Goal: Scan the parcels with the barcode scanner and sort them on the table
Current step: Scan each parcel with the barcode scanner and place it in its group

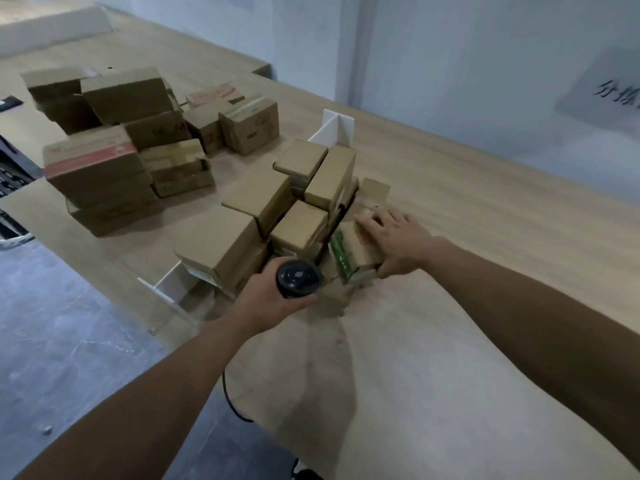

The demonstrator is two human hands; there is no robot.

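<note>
My left hand (273, 294) grips the black barcode scanner (299, 276), held just in front of a cluster of small cardboard parcels (256, 199). My right hand (398, 237) holds a small cardboard parcel with a green label (353, 252) at the right edge of that cluster, thumb along its near side and fingers over its top. The cluster sits between white divider panels (334, 129) on the wooden table (485, 237). The scanner's cable (230, 400) hangs down off the table's front edge.
A second pile of larger cardboard boxes (114, 150) stands at the table's left, some with red labels. A white wall runs along the far side, with a paper sign (606, 91) on it. Grey floor lies to the left below the table edge.
</note>
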